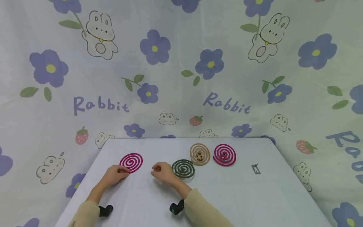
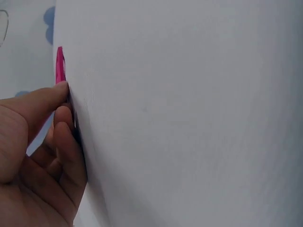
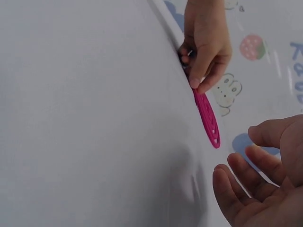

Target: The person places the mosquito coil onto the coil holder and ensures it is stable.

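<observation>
Four spiral coils on white bench [image 1: 215,195]. Left hand [image 1: 114,174] pinching near rim of magenta coil [image 1: 131,162], leftmost, lying flat. Right hand [image 1: 162,171] beside green coil [image 1: 183,168], fingers loosely curled, empty. Brittle spiral likely to snap if lifted by one edge.

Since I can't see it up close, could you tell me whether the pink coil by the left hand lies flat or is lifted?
Flat: the pink coil lies on the table; the left hand pinches its near edge.
</observation>
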A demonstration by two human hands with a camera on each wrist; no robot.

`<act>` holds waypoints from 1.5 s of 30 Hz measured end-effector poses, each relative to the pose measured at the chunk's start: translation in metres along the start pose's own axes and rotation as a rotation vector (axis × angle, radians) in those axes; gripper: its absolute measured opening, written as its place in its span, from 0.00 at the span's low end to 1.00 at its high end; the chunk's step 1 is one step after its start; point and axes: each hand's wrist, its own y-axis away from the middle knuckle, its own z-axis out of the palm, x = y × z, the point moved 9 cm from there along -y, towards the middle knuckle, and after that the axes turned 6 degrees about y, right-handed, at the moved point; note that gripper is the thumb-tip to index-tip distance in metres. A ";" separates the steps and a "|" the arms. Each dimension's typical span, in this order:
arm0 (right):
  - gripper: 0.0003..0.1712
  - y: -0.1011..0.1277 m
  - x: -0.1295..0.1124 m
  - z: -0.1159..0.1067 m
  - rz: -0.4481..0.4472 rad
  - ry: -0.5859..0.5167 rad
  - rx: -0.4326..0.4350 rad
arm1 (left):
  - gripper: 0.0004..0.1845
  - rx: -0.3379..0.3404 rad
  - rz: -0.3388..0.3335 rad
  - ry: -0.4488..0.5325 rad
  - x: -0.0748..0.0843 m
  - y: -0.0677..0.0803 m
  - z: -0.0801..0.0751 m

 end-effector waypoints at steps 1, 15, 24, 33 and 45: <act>0.10 -0.001 -0.001 -0.001 -0.002 0.008 -0.004 | 0.04 -0.002 0.001 0.008 0.000 0.001 0.002; 0.17 -0.024 -0.003 -0.032 -0.008 0.107 -0.081 | 0.02 -0.074 0.052 0.005 0.010 0.007 0.017; 0.18 -0.027 -0.001 -0.036 0.000 0.099 -0.087 | 0.02 -0.108 0.112 -0.019 0.024 0.011 0.025; 0.18 -0.023 0.003 -0.027 0.020 0.079 -0.095 | 0.02 -0.133 0.114 -0.026 0.035 0.017 0.036; 0.18 -0.020 0.003 -0.008 0.024 0.083 -0.111 | 0.06 -0.148 0.103 0.044 0.028 0.016 0.031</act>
